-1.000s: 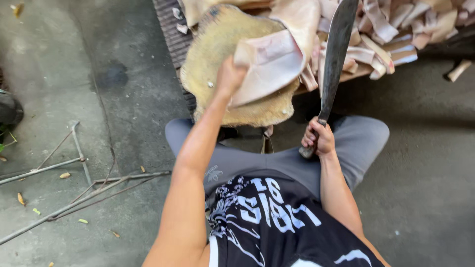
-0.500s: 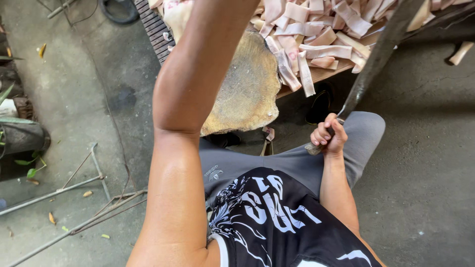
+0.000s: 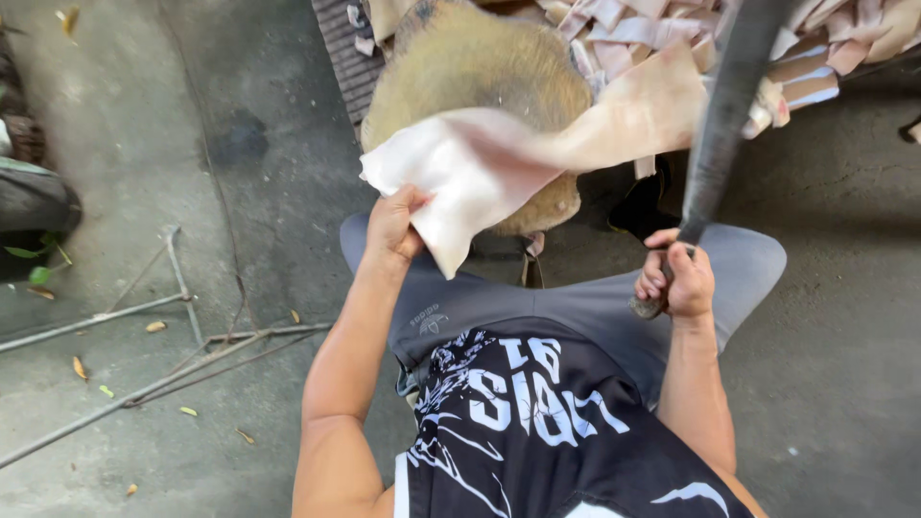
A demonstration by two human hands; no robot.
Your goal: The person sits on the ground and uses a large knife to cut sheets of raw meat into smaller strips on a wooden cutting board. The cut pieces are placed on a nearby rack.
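Left hand (image 3: 393,225) lowered — pale sheet (image 3: 499,163) gripped

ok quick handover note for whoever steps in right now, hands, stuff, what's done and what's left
Left hand: grip shut on a large pale floppy sheet of skin-like material, draped over the round tan wooden chopping block.
Right hand: grip shut on the handle of a long dark blade, held upright beside the block.
Done: a heap of pale cut strips lies behind the block.
Left: the held sheet is uncut.
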